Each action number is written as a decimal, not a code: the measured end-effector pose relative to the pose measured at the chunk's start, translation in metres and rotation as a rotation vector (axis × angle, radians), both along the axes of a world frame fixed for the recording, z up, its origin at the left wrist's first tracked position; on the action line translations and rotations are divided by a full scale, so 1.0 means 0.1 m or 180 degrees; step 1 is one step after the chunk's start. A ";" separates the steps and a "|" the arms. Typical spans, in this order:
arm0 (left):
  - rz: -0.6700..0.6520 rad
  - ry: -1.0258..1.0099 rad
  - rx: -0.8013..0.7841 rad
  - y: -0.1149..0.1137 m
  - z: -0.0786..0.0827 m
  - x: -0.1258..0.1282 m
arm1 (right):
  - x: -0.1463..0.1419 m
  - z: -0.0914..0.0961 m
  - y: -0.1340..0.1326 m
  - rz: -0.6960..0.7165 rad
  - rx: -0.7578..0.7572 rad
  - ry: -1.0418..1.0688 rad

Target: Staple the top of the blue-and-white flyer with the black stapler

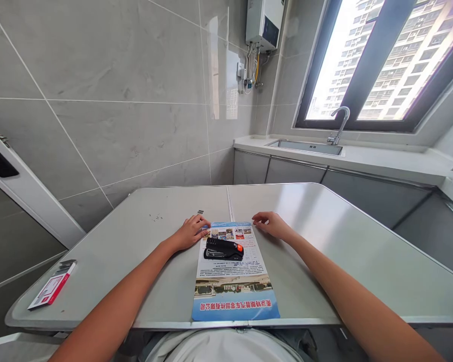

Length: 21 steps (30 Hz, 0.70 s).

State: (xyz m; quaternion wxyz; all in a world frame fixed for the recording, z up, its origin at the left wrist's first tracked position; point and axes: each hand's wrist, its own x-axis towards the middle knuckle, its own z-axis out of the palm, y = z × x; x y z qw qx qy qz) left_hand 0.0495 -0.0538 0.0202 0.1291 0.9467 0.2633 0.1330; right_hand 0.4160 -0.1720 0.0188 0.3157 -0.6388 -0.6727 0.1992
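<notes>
Pale cloth (pixel 226 347) on the person's front sits lowest in the head view, right against the near edge of the light-coloured table (pixel 166 296). Beyond that edge lies a printed leaflet (pixel 230 306), its blue band and red lettering toward the person, the lettering upside down. On the leaflet's upper half, a black stapler (pixel 223 250) rests on its side, with an orange-red patch at its right end.

Left hand (pixel 192 232): loosely open, fingers a little bent, tips resting over the leaflet's far left edge. Right hand (pixel 272 224): fingers curled, tips at the far right corner – I cannot tell whether they pinch the paper. Neither hand is on the stapler, which lies between the 2 forearms.

Just past the left fingers is a small dark strip (pixel 200 211), and dark specks (pixel 155 217) are scattered farther left. A red-and-white packet (pixel 53 285) lies near the table's left end, well apart from both hands. A seam (pixel 229 201) parts the tabletop into 2 halves. Behind, at right, a sink (pixel 305 146) with a curved tap (pixel 340 123) stands under a window (pixel 353 75) – tall buildings show through its 2 panes.
</notes>
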 end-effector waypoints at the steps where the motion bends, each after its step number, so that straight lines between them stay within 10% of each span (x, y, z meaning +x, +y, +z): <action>1: 0.0000 0.0013 0.0003 0.00 0.00 0.00 | -0.01 -0.01 0.01 -0.0015 0.0000 0.0065; 21: -0.0134 -0.0117 -0.0363 0.08 -0.04 0.00 | -0.05 -0.10 0.06 -0.0007 0.0168 0.0323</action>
